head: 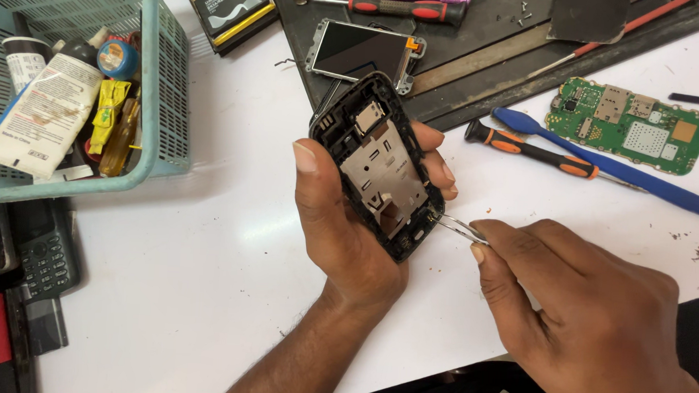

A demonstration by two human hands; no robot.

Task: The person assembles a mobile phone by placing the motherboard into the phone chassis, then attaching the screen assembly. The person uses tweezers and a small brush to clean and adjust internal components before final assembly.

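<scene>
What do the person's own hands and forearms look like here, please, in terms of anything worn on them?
Both hands are bare: the left hand and right hand show no gloves, rings or watch. The forearms are uncovered, with no sleeves in view. Fingernails are short and unpainted.

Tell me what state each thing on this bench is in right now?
Phone frame: opened, held in left hand.
Tweezers: pinched in right hand, tips at the frame's lower edge.
Circuit board: removed, lying flat.
Display module: detached, on dark mat.
Orange-handled screwdriver: lying unused.
Basket: upright, holding tubes.
</scene>
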